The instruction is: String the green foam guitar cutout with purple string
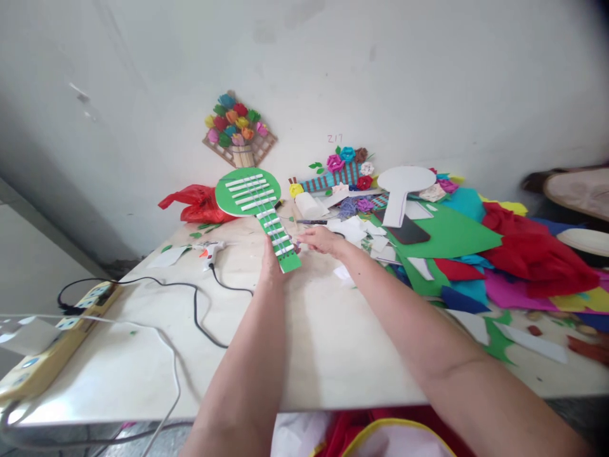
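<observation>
My left hand (271,257) is closed round the neck of a green paper guitar-like craft piece (226,202), holding it up above the table. White strips lie across its round body and neck, and thin strings run lengthwise over them. Small dark dots line the bottom end of the neck. Close to the neck's right edge, my right hand (321,241) has its fingers drawn together. What they pinch, if anything, is too small to make out. The fingers of my left hand are mostly hidden behind the neck.
A hot glue gun (210,252) and a power strip (71,336) with cables occupy the left. Behind stands a red plastic bag (204,204). To the right are a white paddle-shaped cutout (404,181), a dark phone-like slab (408,232) and green sheets (457,230). Paper flowers (238,120) lean on the wall.
</observation>
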Motion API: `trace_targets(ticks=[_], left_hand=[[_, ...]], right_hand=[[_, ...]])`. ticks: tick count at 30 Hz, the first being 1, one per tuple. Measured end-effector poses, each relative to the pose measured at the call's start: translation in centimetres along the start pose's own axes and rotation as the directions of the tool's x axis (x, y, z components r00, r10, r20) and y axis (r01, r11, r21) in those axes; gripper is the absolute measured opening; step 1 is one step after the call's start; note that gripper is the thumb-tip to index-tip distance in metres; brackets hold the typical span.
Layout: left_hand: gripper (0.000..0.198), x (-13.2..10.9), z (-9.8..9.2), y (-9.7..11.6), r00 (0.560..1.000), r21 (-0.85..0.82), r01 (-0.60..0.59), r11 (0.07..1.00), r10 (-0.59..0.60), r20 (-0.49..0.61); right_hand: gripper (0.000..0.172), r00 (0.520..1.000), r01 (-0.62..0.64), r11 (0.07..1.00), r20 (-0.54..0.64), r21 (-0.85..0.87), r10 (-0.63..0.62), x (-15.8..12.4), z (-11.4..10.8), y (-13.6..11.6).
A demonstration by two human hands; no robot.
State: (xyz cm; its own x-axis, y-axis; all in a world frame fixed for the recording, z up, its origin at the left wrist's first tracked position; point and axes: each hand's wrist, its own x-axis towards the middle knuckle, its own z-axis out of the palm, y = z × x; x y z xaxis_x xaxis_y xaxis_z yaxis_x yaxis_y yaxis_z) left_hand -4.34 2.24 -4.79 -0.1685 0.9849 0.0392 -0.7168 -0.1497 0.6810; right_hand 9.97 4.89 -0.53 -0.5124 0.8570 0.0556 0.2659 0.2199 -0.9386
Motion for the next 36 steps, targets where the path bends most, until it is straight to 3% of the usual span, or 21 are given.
trace_targets(ticks=[3, 7, 13, 17, 26, 32, 36], left_hand=[[0.04, -0.1, 0.3, 0.0, 0.999, 0.011, 0.014, 1.0, -0.013, -0.052], [0.04, 0.0, 0.3, -0.2, 0.998, 0.028, 0.022, 0.999, -0.021, -0.054], [0.042, 0.2, 0.2, -0.4, 0.999, 0.044, 0.035, 0.998, -0.034, -0.029], [0.041, 0.1, 0.2, -0.3, 0.998, 0.035, 0.022, 0.999, -0.02, -0.059], [0.042, 0.2, 0.2, -0.3, 0.997, 0.019, 0.002, 1.0, 0.0, -0.08], [0.043, 0.3, 0.1, -0.4, 0.999, 0.0, 0.011, 1.0, -0.011, -0.045], [0.039, 0.2, 0.3, -0.5, 0.998, 0.015, 0.017, 1.0, -0.017, -0.059]], right_hand=[[0.033, 0.994, 0.077, 0.997, -0.076, 0.017, -0.075, 0.1, 0.7, -0.1], [0.022, 0.987, 0.048, 0.997, -0.156, 0.056, -0.039, 0.3, 1.4, 0.0], [0.006, 0.987, 0.062, 0.988, -0.156, 0.144, -0.039, 0.9, 2.0, 0.5], [0.003, 0.981, 0.062, 0.995, -0.19, 0.083, -0.045, 0.7, 1.8, 0.3], [0.005, 0.999, -0.001, 0.99, -0.042, 0.14, 0.007, -0.4, 1.2, -1.0], [0.008, 0.998, 0.048, 0.989, 0.037, 0.14, -0.054, -0.2, 1.1, -0.7], [0.005, 0.993, 0.109, 0.976, 0.025, 0.188, -0.116, -0.3, 1.6, -1.0]])
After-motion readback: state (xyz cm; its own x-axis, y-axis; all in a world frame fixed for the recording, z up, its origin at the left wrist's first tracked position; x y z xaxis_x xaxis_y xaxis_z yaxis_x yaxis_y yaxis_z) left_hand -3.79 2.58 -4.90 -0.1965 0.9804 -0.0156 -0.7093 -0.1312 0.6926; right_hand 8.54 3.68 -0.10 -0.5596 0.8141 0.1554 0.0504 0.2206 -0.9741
